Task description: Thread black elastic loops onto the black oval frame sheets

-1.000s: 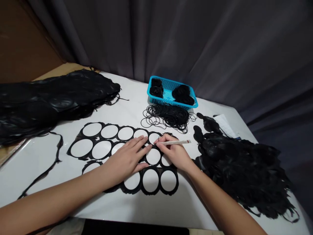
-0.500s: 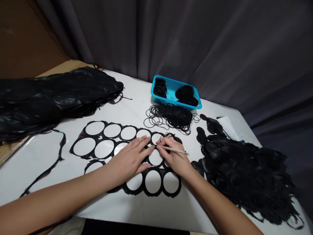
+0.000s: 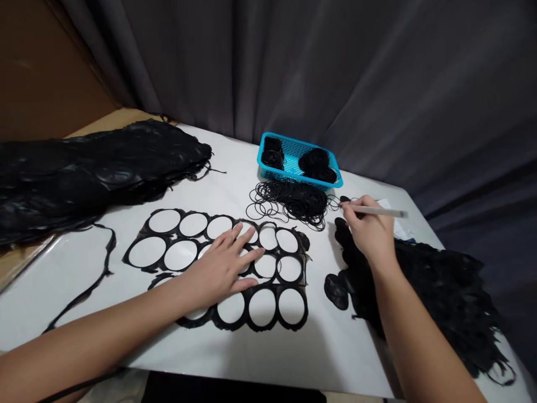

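Note:
My left hand (image 3: 226, 257) lies flat with fingers spread on a thin black rubber sheet (image 3: 263, 330) full of round holes, pressing it to the table. Thin black rings are partly loose within some holes near its right end. Held like a pen, a slim pale stick-like tool (image 3: 384, 211) is in my right hand (image 3: 373, 229), its tip to the left. That tip is beside a pile of thin black rubber rings (image 3: 302, 201); whether it carries a ring I cannot tell.
A blue plastic basket (image 3: 289, 138) with bundled black rings stands behind the pile. Stacked black sheets (image 3: 84, 168) lie at the left, a heap of black rubber scraps (image 3: 436, 302) at the right. A black strip (image 3: 90, 285) lies on the white table (image 3: 268, 364).
My right hand has moved away from the sheet, up and right with the pale tool, to the right end of the ring pile. My left hand stays on the sheet.

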`<state>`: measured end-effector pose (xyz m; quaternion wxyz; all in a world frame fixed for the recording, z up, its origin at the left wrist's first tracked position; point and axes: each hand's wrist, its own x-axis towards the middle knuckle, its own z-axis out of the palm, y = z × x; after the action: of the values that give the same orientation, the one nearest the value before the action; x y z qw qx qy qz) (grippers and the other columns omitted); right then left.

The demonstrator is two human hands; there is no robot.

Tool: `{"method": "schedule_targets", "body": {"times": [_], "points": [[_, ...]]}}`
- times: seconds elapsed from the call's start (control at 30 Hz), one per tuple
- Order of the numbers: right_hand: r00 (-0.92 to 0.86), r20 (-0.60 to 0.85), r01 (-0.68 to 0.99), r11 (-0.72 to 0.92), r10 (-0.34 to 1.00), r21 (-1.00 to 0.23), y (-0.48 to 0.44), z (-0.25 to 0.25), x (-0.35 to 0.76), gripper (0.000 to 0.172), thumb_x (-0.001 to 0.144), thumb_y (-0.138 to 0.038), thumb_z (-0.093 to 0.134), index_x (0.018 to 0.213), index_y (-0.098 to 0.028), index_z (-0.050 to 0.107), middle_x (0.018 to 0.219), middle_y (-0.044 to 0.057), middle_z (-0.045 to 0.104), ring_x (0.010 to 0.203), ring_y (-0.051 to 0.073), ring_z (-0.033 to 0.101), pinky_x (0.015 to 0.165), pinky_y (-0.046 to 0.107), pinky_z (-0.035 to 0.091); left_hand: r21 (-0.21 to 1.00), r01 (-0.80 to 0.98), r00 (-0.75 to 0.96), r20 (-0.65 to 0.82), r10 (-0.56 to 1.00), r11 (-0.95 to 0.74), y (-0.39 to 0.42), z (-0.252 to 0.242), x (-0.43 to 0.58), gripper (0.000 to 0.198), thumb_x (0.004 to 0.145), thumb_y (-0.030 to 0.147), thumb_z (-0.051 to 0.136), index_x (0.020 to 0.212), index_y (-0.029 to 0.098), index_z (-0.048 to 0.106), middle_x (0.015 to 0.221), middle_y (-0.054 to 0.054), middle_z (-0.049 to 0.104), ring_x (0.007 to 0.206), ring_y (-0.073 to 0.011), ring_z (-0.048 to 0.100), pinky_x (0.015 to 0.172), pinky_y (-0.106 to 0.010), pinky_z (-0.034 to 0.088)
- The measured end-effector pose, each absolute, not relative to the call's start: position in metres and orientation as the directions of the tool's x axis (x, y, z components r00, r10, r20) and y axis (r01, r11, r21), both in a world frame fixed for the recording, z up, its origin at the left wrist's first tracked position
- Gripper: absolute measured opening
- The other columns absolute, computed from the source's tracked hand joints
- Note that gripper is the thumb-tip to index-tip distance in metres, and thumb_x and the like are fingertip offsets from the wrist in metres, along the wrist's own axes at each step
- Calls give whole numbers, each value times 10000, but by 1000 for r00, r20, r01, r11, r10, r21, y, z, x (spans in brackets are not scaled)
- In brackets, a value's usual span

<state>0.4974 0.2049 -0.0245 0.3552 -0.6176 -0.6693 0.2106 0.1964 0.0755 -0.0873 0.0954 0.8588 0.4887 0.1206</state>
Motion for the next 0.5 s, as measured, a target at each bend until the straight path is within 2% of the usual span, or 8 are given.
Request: {"method": "schedule_targets", "body": {"times": [0.1,0.17,0.23,0.3,0.37,0.43,0.5], "points": [[-136,-11,506,60,991,-861,172,-26,489,283,885,-426,627,722,-231,502,962,106,727,844,239,678,566,304,506,406,792,436,147,888,-456,85,-72,192,434,1022,536,455,1321,258,603,1369,-131,551,1286,-353,499,1041,-534,415],[-284,-208,268,-130,936,-955,147,-28,475,304,846,-435,695,738,-226,502,961,93,725,903,248,711,449,235,473,570,728,356,159,921,-380,89,-60,193,389,1035,494,437,1268,242,620,1263,-105,601,1186,-293,565,1023,-479,448],[-469,-356,18,-394,808,-919,125,-30,458,323,796,-405,774,771,-216,512,944,68,704,929,249,730,397,181,448,771,566,342,103,934,-292,89,-51,198,398,1036,490,429,1321,249,568,1314,-89,596,1206,-261,577,1012,-417,479],[-632,-394,-97,-572,667,-814,111,-30,443,321,785,-369,806,799,-200,533,926,49,687,911,239,747,412,160,478,918,354,434,9,901,-179,86,-45,206,472,1043,513,394,1443,269,442,1418,-88,550,1241,-247,578,991,-380,503],[-732,-369,-129,-649,572,-750,103,-30,431,300,802,-336,804,809,-187,544,932,44,684,883,221,758,456,159,519,981,190,560,-69,826,-47,81,-43,214,555,1045,564,346,1521,279,325,1428,-100,546,1198,-246,606,954,-381,519],[-763,-344,-157,-672,548,-724,100,-30,425,268,820,-305,795,824,-178,559,938,47,693,874,201,760,505,155,544,991,92,637,-132,759,95,78,-45,221,606,1037,629,286,1510,256,354,1284,-106,629,1083,-240,639,910,-386,524],[-746,-342,-196,-680,571,-707,100,-30,423,249,828,-277,789,823,-176,562,924,48,708,875,179,758,552,147,558,979,22,654,-169,737,205,77,-49,225,638,1026,665,270,1436,215,462,1136,-102,670,1010,-231,637,907,-394,516]]}}
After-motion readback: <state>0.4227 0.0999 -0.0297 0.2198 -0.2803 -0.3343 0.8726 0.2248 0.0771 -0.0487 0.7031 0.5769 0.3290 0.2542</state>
